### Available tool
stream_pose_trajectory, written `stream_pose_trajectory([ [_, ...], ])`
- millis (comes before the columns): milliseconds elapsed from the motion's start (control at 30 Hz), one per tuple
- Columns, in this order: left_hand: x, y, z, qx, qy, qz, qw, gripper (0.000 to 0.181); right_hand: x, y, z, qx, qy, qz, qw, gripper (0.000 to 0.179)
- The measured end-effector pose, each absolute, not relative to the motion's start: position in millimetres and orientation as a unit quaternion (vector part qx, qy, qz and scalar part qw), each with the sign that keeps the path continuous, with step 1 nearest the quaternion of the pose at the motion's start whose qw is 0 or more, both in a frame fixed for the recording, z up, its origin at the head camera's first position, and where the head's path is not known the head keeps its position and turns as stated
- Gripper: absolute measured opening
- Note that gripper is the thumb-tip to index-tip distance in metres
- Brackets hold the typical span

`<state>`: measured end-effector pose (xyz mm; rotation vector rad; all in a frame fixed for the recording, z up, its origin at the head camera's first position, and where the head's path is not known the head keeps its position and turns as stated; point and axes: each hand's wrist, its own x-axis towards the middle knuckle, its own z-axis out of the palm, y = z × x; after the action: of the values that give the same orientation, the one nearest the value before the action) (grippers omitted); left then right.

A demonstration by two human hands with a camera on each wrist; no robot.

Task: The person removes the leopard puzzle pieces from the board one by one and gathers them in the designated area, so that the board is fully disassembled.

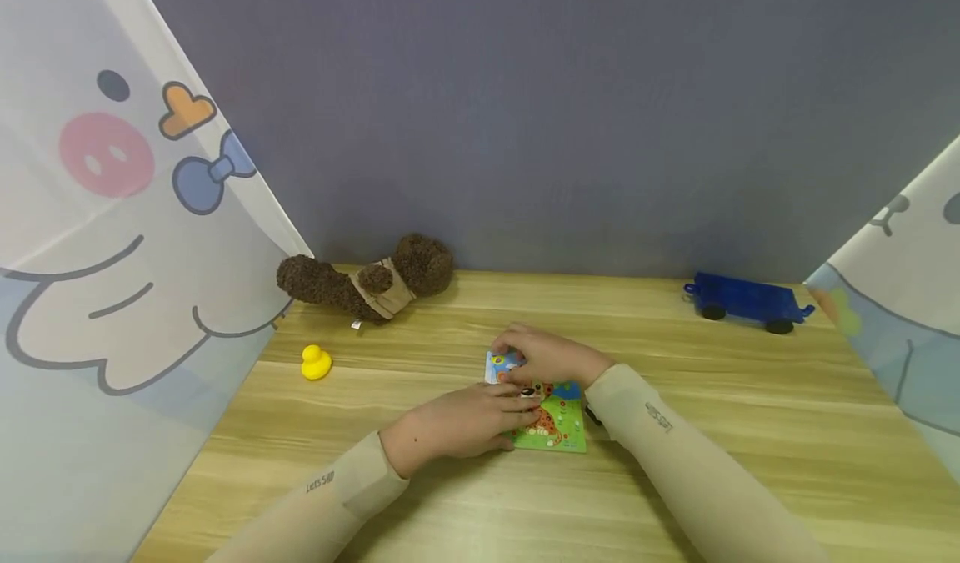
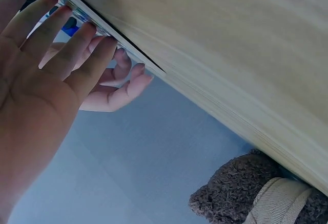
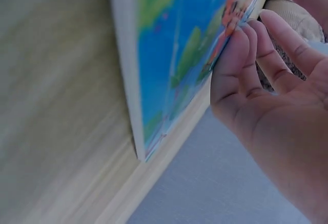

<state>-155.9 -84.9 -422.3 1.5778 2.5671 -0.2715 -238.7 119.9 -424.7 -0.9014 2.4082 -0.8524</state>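
A flat picture board [image 1: 562, 429], with an orange spotted animal on green and blue, lies on the wooden table in the head view. My left hand [image 1: 472, 421] rests across its left part, fingers straight and spread over the picture. Over the board's upper left corner is my right hand [image 1: 551, 356], its fingers bent and touching the picture. In the right wrist view the right thumb and fingers [image 3: 231, 62] come down on the picture of the board [image 3: 177, 55]; whether they pinch a piece is hidden. The left wrist view shows the straight left fingers [image 2: 77, 49] along the board's edge.
A brown plush toy [image 1: 423, 264] in a beige garment lies at the back left. Nearer stands a yellow rubber duck [image 1: 316, 363]. At the back right is a blue toy wagon [image 1: 746, 300]. A grey wall [image 1: 540, 129] and printed side curtains [image 1: 75, 296] border the table [image 1: 750, 413].
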Motion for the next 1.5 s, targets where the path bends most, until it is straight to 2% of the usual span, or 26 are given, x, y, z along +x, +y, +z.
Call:
stream_pose_trajectory([
  [300, -151.8, -83.8, -422.0, 0.511, 0.852, -0.081, 0.078, 0.06, -242.7, 118.3, -430.2, -0.329, 0.87, -0.296, 0.218, 0.033],
  [467, -151.3, -83.6, -421.2, 0.5, 0.857, -0.08, 0.097, 0.06, -247.3, 118.7, -431.5, -0.324, 0.867, -0.305, 0.225, 0.033],
  [833, -151.1, -83.6, -418.6, 0.492, 0.861, -0.078, 0.106, 0.059, -258.3, 120.8, -425.6, -0.328, 0.86, -0.294, 0.256, 0.034],
  [1500, -135.6, -76.0, -419.3, 0.454, 0.886, -0.081, 0.06, 0.05, -261.6, 120.5, -423.7, -0.338, 0.852, -0.299, 0.265, 0.031],
])
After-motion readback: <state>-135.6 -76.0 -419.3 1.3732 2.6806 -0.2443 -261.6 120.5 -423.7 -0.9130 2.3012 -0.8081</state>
